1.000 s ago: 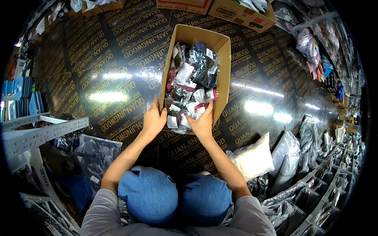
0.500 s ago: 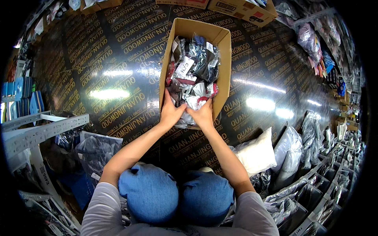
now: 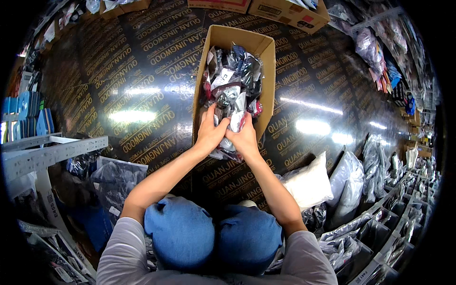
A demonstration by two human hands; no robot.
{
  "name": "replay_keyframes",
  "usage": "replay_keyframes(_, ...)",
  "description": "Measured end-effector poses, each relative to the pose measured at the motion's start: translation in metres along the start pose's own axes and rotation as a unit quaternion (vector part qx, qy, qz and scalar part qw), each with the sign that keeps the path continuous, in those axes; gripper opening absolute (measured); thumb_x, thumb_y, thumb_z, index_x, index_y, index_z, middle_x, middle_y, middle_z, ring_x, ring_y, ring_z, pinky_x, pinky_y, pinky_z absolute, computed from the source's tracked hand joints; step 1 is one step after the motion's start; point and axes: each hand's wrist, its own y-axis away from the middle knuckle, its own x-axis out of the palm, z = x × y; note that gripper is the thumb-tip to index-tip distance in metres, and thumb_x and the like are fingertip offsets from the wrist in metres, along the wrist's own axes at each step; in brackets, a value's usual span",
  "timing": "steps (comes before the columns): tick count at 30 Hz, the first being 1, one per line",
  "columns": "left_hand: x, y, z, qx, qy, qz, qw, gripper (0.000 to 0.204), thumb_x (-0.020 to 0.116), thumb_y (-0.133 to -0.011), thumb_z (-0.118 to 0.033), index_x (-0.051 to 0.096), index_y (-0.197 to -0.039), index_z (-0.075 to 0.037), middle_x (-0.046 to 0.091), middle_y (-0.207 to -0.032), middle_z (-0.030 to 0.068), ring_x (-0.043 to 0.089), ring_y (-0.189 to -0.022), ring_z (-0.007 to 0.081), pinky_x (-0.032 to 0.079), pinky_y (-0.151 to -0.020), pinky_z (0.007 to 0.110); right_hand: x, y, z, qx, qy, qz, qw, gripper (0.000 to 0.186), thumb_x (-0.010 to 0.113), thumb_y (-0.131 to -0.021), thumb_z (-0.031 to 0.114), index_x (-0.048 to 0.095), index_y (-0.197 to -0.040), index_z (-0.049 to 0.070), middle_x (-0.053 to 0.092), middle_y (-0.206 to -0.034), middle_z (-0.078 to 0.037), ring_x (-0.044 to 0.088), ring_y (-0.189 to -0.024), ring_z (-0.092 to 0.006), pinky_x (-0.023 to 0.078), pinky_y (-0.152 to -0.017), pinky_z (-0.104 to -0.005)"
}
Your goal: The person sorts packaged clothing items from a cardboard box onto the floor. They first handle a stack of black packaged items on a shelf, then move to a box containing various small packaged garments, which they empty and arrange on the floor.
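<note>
A long cardboard box stands on the floor in front of my knees, filled with clear plastic packets of dark, grey and red items. At its near end my left hand and my right hand close from either side around a clear plastic packet with grey, dark and some red in it. My thumbs nearly meet on its near part. Folds and glare on the plastic hide what exactly the packet contains. A white label lies just beyond it.
A white stuffed bag and grey plastic bags lie to the right, beside bins of packets. On the left are a metal shelf frame and a dark plastic bag. More cardboard boxes stand at the far edge.
Both hands have come up from among the packets with one gripped between them, its far end now raised over the others. The box has shifted very slightly in view.
</note>
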Motion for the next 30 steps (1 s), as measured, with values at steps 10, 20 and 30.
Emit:
replay_keyframes(10,-0.039,0.013,-0.064,0.004,0.200,0.065,0.978,0.067,0.059,-0.090,-0.027,0.037,-0.145,0.004,0.046,-0.142,0.0261,0.044,-0.134,0.0338,0.033,-0.111,0.037,-0.007,0.027,0.078,-0.055,-0.090,0.002,0.994,0.065,0.077,-0.077,0.015,0.043,-0.129,-0.002,0.067,-0.110,-0.020,0.067,-0.100,-0.0240,0.052,-0.086,-0.0364)
replay_keyframes(20,-0.196,0.022,-0.124,0.017,0.192,-0.051,0.980,0.061,0.047,-0.098,-0.027,0.033,-0.150,0.002,0.053,-0.138,0.0148,0.054,-0.123,0.0194,0.043,-0.104,0.034,0.097,0.024,0.182,-0.182,-0.115,0.106,0.971,0.063,0.073,-0.075,0.011,0.041,-0.128,-0.003,0.060,-0.114,-0.023,0.063,-0.109,-0.0332,0.051,-0.092,-0.0388)
replay_keyframes(30,-0.197,-0.072,0.119,-0.069,0.136,-0.106,0.983,0.069,0.051,-0.094,-0.034,0.030,-0.153,-0.004,0.051,-0.132,0.0164,0.049,-0.122,0.0272,0.037,-0.106,0.038,0.249,-0.070,0.029,-0.028,0.079,0.152,0.985,0.103,0.082,-0.066,0.036,0.024,-0.142,-0.002,0.043,-0.132,-0.033,0.044,-0.124,-0.0489,0.040,-0.102,-0.0558)
